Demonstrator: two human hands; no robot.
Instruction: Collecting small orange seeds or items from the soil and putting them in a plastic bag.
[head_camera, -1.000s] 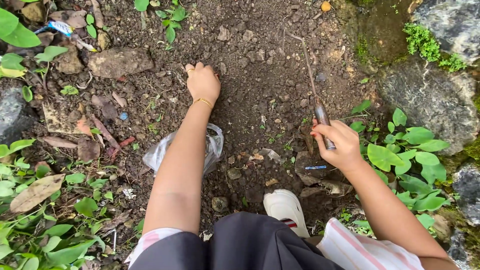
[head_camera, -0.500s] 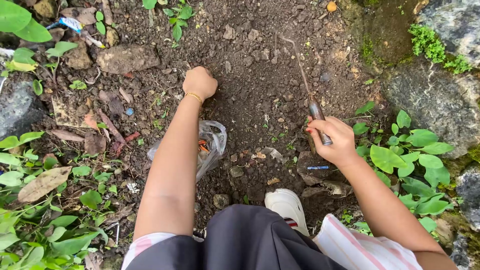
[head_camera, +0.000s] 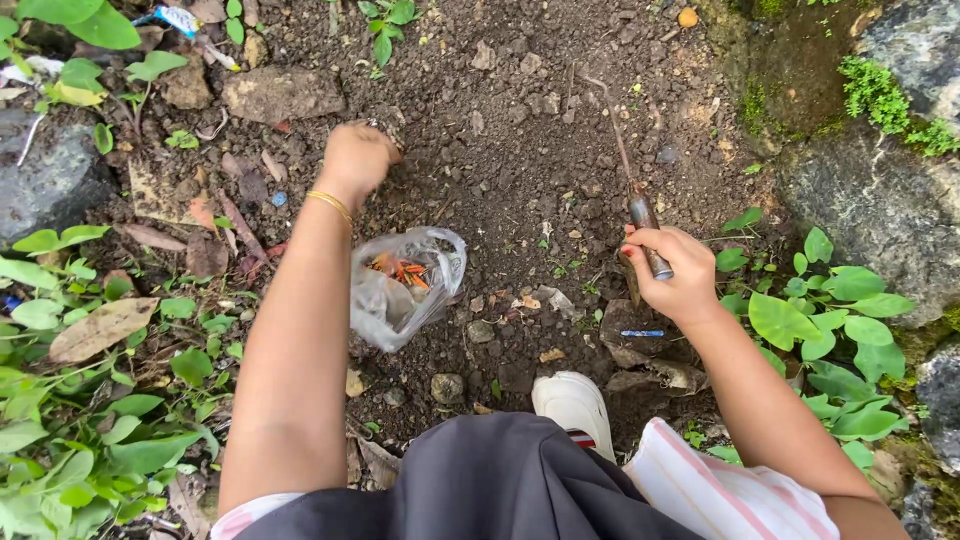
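Note:
My left hand (head_camera: 355, 160), with a gold bangle on the wrist, hovers over the dark soil (head_camera: 520, 150) with its fingers curled shut; I cannot see anything inside it. Just below my left forearm lies a clear plastic bag (head_camera: 405, 290), open at the top, with small orange pieces inside. My right hand (head_camera: 675, 275) grips the brown handle of a thin metal digging tool (head_camera: 640, 205). Its rusty rod points up and away into the soil.
A flat stone (head_camera: 280, 95) lies beyond my left hand. Large grey rocks (head_camera: 880, 200) stand on the right and one (head_camera: 50, 180) on the left. Green leafy plants (head_camera: 830, 320) grow on both sides. My white shoe (head_camera: 572, 405) rests on the ground near my knee.
My left hand has closed into a fist and drawn left off the soil. The plastic bag now shows more from under my forearm. My right hand has kept its hold on the tool.

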